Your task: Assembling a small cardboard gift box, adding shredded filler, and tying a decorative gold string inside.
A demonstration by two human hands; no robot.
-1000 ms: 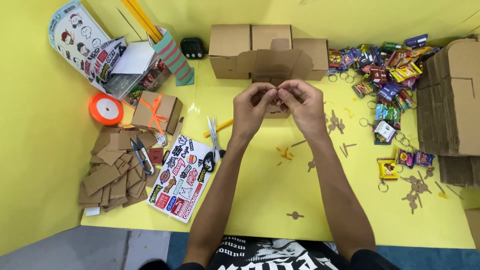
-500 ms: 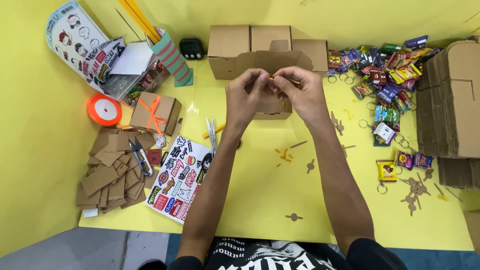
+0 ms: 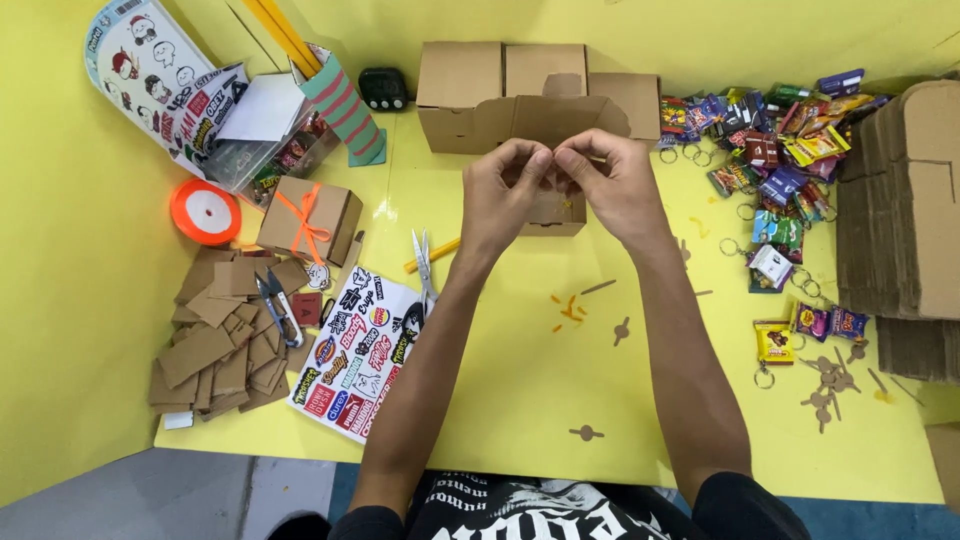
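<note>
Right now both hands meet at twelve o'clock on the yellow desk (image 3: 500, 400), left hand (image 3: 505, 195) and right hand (image 3: 615, 185) with fingertips pinched together over a small open brown cardboard box (image 3: 556, 212); what they pinch is too small to tell. One ribbon-tied brown box (image 3: 308, 217) sits finished at ten o'clock, the open one apparently unfinished, untied

The table (image 3: 520, 400) is bright yellow all over. The small box (image 3: 553, 205) and the cardboard scraps (image 3: 215, 345) are plain brown. An orange ribbon crosses the tied brown box (image 3: 308, 218), and the ribbon spool (image 3: 205, 211) is orange with a white centre. The folded card (image 3: 345, 110) has green and red stripes, as far as the angle shows. The wrapped keychains (image 3: 780, 140) are mixed purple, yellow and red.
</note>
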